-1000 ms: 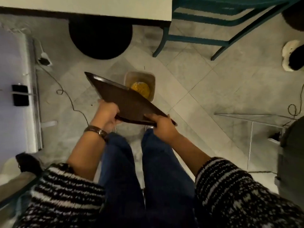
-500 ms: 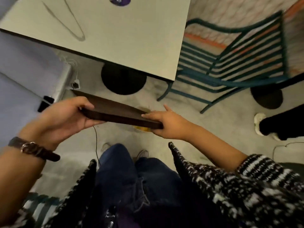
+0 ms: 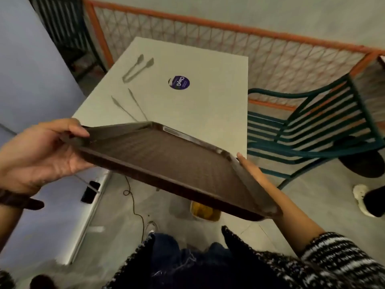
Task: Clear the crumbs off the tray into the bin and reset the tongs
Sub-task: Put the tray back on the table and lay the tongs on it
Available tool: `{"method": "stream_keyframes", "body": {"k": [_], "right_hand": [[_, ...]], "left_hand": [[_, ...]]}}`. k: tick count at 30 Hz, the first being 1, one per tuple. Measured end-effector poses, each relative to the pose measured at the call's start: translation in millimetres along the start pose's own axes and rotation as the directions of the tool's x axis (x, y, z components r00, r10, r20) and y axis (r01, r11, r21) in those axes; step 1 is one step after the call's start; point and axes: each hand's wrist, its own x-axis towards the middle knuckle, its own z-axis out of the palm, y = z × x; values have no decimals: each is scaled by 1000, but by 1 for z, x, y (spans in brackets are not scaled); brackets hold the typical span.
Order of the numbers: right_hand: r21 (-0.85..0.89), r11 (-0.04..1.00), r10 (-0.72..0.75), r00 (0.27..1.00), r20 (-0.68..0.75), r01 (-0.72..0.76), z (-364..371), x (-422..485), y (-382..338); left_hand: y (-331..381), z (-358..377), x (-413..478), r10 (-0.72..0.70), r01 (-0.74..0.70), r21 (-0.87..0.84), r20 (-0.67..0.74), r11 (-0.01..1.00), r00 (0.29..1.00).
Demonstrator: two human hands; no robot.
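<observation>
We see a pale square desk (image 3: pixel 208 113) standing beside an orange mesh railing. On it lie two pairs of tongs: a broader pair (image 3: pixel 136 68) near the far left corner, its arms spread open, and a thinner pair (image 3: pixel 130 106) closer to us along the left edge, its hinge end hidden from us. A round purple sticker (image 3: pixel 179 82) sits near the desk's middle, well apart from both. Below, the grey floor (image 3: pixel 312 205) carries a small bin (image 3: pixel 205 211) with yellow contents, a thin black cable (image 3: pixel 133 203), and a green slatted chair (image 3: pixel 308 132) just right of the desk.
</observation>
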Motion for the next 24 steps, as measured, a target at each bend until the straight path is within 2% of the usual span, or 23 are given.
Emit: {"method": "stream_keyframes", "body": {"k": [2, 4, 7, 10, 12, 15, 17, 19, 22, 24], "right_hand": [[334, 941, 41, 997, 59, -58, 15, 12, -4], [538, 839, 21, 994, 110, -77, 30, 27, -10], [623, 780, 31, 998, 55, -58, 50, 49, -21], [720, 693, 33, 999, 15, -34, 70, 59, -32], [791, 611, 34, 999, -29, 3, 82, 65, -34], [835, 543, 60, 988, -143, 88, 101, 72, -34], [841, 518, 86, 970, -229, 153, 110, 77, -37], [833, 516, 100, 952, -289, 199, 117, 85, -41], [831, 515, 162, 929, -334, 209, 123, 101, -43], [848, 496, 210, 922, -326, 187, 126, 115, -43]], "left_hand": [[26, -10, 8, 44, -43, 60, -9, 997, 999], [50, -17, 21, 31, -36, 143, 33, 989, 999], [87, -31, 51, 16, -31, 227, 66, 973, 998], [117, -47, 91, 59, -70, 199, 59, 977, 996], [129, -54, 119, 106, -117, 126, 89, 985, 990], [132, -62, 157, 147, -144, -28, 189, 989, 971], [120, -60, 178, 180, -162, -120, 152, 979, 972], [98, -55, 196, 174, -171, -40, 63, 984, 983], [51, -49, 220, 125, -120, 248, -2, 961, 992], [22, -48, 238, 144, -115, 361, -53, 925, 988]]}}
